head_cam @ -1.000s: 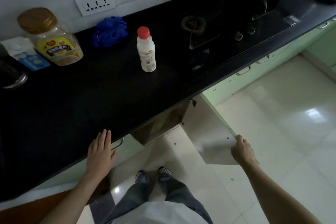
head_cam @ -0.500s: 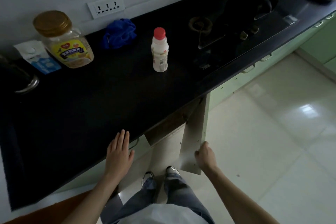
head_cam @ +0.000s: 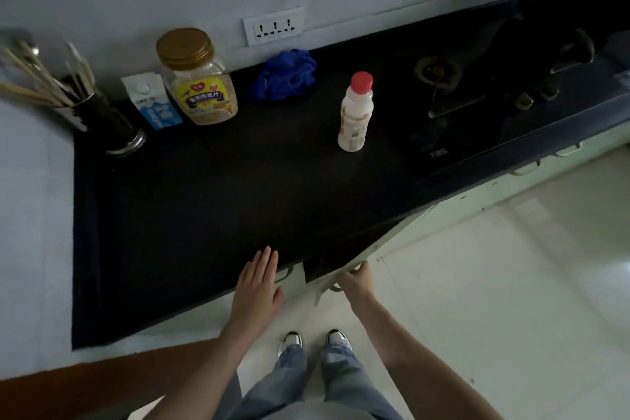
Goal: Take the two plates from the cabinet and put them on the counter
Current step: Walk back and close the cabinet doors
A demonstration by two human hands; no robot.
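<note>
No plates show anywhere in the head view. The black counter (head_cam: 211,215) runs across the middle. Below its front edge the pale green cabinet door (head_cam: 395,239) stands only slightly ajar, with a dark gap behind it. My right hand (head_cam: 356,281) grips the door's free edge by the handle. Beside it, my left hand (head_cam: 257,286) lies flat on the counter's front edge with the fingers spread and holds nothing. The cabinet's inside is hidden.
On the counter stand a white bottle with a red cap (head_cam: 355,112), a gold-lidded jar (head_cam: 197,78), a small carton (head_cam: 153,102), a blue cloth (head_cam: 286,75) and a utensil holder (head_cam: 102,116). A gas stove (head_cam: 484,95) with a dark pot lies right. My feet stand on pale floor tiles.
My right hand has swung the cabinet door from wide open to almost closed. My left hand stayed flat on the counter edge. The view tilted up toward the wall.
</note>
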